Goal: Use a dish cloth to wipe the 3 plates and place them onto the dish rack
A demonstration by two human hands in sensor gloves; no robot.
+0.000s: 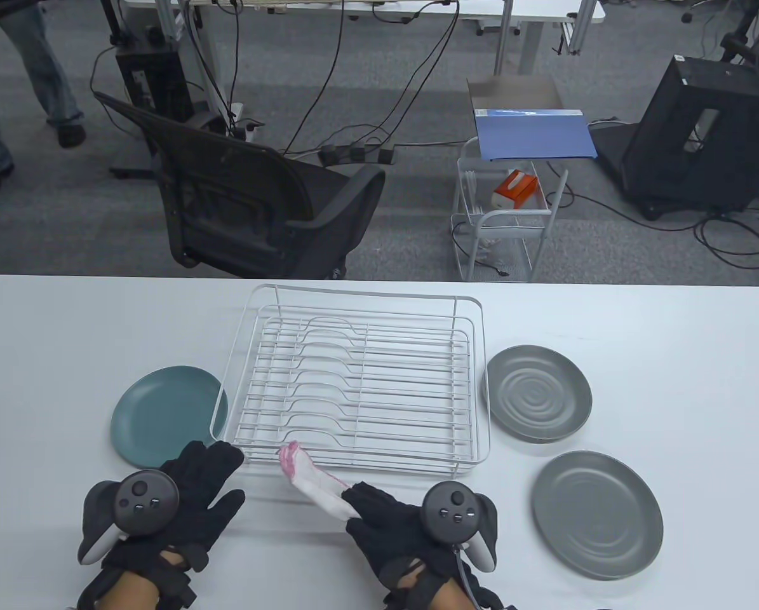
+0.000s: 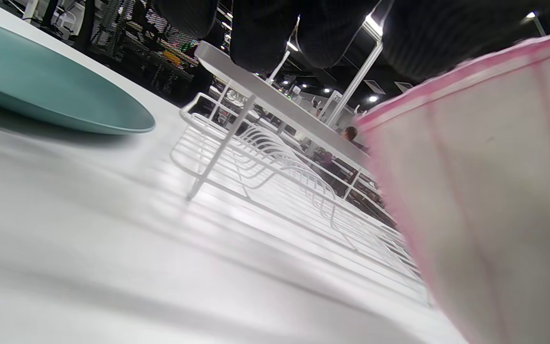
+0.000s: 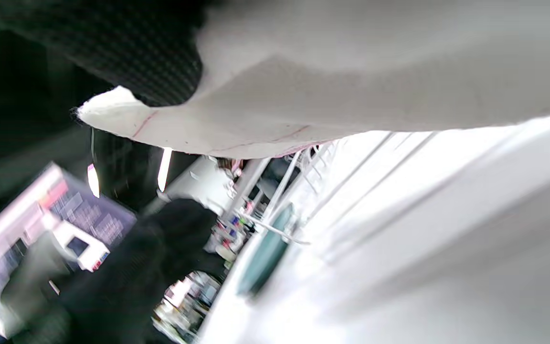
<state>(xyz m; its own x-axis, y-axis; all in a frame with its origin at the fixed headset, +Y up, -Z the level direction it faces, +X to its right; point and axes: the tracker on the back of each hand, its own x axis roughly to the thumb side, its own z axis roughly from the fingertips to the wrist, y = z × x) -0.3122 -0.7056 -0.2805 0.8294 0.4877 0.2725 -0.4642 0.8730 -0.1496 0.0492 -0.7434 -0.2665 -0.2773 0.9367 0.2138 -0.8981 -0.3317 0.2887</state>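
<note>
A teal plate lies left of the white wire dish rack. Two grey plates lie to the rack's right, one ribbed and farther, one nearer. The rack holds nothing. My left hand lies flat on the table, fingers straight, its tips between the teal plate's near edge and the rack's front-left corner. My right hand grips one end of a white, pink-edged dish cloth. The cloth's free end touches the rack's front rail.
The white table ends just behind the rack. Beyond it stand a black office chair, a white wire cart and a black case on the floor. A person's legs stand at the far left.
</note>
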